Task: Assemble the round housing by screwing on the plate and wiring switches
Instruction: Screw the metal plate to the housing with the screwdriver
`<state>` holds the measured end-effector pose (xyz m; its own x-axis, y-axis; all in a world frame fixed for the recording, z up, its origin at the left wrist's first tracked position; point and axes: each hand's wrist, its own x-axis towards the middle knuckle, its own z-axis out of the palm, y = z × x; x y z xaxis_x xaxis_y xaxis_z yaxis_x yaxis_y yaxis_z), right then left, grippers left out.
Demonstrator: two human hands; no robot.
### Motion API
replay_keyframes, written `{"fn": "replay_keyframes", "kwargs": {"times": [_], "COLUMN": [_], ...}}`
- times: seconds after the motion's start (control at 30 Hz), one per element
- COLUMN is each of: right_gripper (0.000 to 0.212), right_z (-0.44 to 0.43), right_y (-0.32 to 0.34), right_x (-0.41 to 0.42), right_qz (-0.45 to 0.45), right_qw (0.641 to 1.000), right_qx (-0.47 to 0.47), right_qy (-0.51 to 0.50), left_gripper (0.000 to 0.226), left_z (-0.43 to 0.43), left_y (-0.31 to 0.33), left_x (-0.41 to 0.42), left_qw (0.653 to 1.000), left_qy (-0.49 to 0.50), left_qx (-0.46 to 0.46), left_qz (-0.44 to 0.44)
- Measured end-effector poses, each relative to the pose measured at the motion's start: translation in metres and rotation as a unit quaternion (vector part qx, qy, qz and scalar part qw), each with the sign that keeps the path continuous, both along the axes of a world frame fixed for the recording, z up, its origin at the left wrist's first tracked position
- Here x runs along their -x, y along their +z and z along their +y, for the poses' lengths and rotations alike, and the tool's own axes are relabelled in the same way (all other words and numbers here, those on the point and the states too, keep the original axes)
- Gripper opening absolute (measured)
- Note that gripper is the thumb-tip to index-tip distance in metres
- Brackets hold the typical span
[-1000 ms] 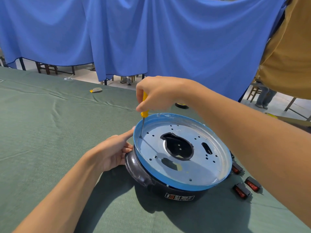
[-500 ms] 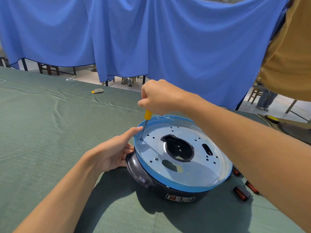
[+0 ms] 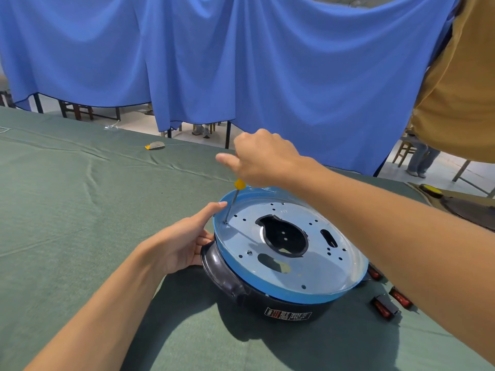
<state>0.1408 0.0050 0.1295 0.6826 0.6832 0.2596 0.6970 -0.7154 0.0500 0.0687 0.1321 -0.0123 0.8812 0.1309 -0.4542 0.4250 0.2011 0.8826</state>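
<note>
Item: broad blue cloth drape (image 3: 241, 62), hung in folds across the whole back of the scene; long bench under a creased green cloth cover (image 3: 67, 210), which carries everything listed below; a person in a mustard-yellow shirt (image 3: 460, 89), standing at the far right edge, seen only in part; round black plastic housing with a blue rim (image 3: 254, 303), standing on the bench at centre right, with a dark side handle facing left and a printed label on its near wall; round silver metal plate (image 3: 316, 271), lying flat inside the blue rim on top of the housing, pierced with small holes and a large dark cut-out at its middle; left hand (image 3: 179, 245), set against the left side of the housing, forefinger straight and touching the blue rim, other fingers folded against the side wall, grasping nothing; right hand (image 3: 265, 159), above the far left edge of the plate, fingers clenched round the handle of the tool, thumb pointing left; yellow-handled screwdriver with a thin steel shaft (image 3: 239, 184), nearly upright, tip on the plate just inside the left rim; three small black rocker switches with red faces (image 3: 384, 309), lying on the bench just right of the housing, partly hidden by the right forearm; small yellow and grey object (image 3: 154, 145), far back on the bench, too small to identify.
</note>
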Motion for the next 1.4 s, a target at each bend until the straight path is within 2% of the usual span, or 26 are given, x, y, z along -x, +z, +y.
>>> {"fn": "replay_keyframes", "kwargs": {"times": [0.1,0.17,0.23,0.27,0.33,0.37,0.43,0.53,0.63,0.7,0.77,0.87,0.93,1.0,1.07,1.23,1.33,1.4], "right_gripper": [0.035,0.032,0.023,0.023,0.03,0.036,0.042,0.03,0.023,0.041,0.049,0.033,0.023,0.016,0.016,0.026,0.028,0.029], "right_z": [-0.007,-0.011,-0.009,-0.006,-0.001,0.0,-0.001,-0.002,0.0,0.002,0.001,-0.001,0.0,0.001,0.0,-0.004,-0.005,-0.004], "right_y": [0.016,0.024,0.02,0.015,0.003,0.001,0.009,0.023,0.01,0.0,0.008,0.021,0.017,0.007,0.004,0.016,0.016,0.013], "right_x": [0.001,0.004,0.006,0.008,0.008,0.008,0.007,0.003,0.001,-0.001,-0.001,0.001,0.002,0.003,0.004,0.006,0.01,0.014], "right_qz": [0.101,0.156,0.131,0.084,0.005,-0.003,0.04,0.125,0.085,0.047,0.07,0.146,0.111,0.073,0.075,0.095,0.104,0.109], "right_qw": [0.993,0.984,0.987,0.992,0.998,0.999,0.998,0.987,0.994,0.997,0.997,0.986,0.991,0.995,0.995,0.993,0.99,0.988], "right_qx": [0.051,0.035,-0.004,-0.009,0.001,0.003,0.032,0.065,-0.01,-0.035,0.006,0.061,0.045,-0.004,-0.031,0.011,0.041,0.054], "right_qy": [0.035,0.071,0.095,0.092,0.058,0.044,0.036,0.071,0.072,0.04,0.036,0.053,0.067,0.063,0.057,0.07,0.086,0.091], "left_gripper": [0.09,0.091,0.089,0.088,0.087,0.086,0.086,0.09,0.089,0.088,0.088,0.089,0.084,0.079,0.08,0.095,0.096,0.092], "left_z": [0.0,-0.001,-0.002,-0.002,-0.002,-0.003,-0.002,-0.002,-0.003,-0.004,-0.004,-0.005,-0.006,-0.008,-0.008,-0.007,0.0,-0.001], "left_y": [0.001,0.002,0.002,0.002,0.001,0.001,0.0,0.001,0.002,0.002,0.002,0.003,0.005,0.007,0.01,0.017,0.011,0.009], "left_x": [0.0,0.0,0.0,0.0,0.0,0.0,0.001,0.001,0.001,0.001,0.002,0.002,0.003,0.003,0.005,0.01,0.012,0.016], "left_qw": [1.0,1.0,1.0,1.0,1.0,1.0,1.0,1.0,1.0,1.0,1.0,1.0,1.0,0.999,0.995,0.965,0.956,0.952], "left_qy": [0.004,0.003,0.01,0.013,0.016,0.017,0.019,0.022,0.022,0.023,0.023,0.019,0.019,0.019,0.013,-0.012,-0.048,-0.039], "left_qx": [-0.005,-0.009,-0.012,-0.014,-0.014,-0.013,-0.012,-0.014,-0.013,-0.011,-0.013,-0.013,-0.018,-0.04,-0.095,-0.263,-0.288,-0.303], "left_qz": [0.001,0.002,0.003,0.003,0.003,0.003,0.001,0.002,0.004,0.001,-0.002,-0.001,-0.006,-0.012,-0.011,-0.002,0.001,0.011]}}
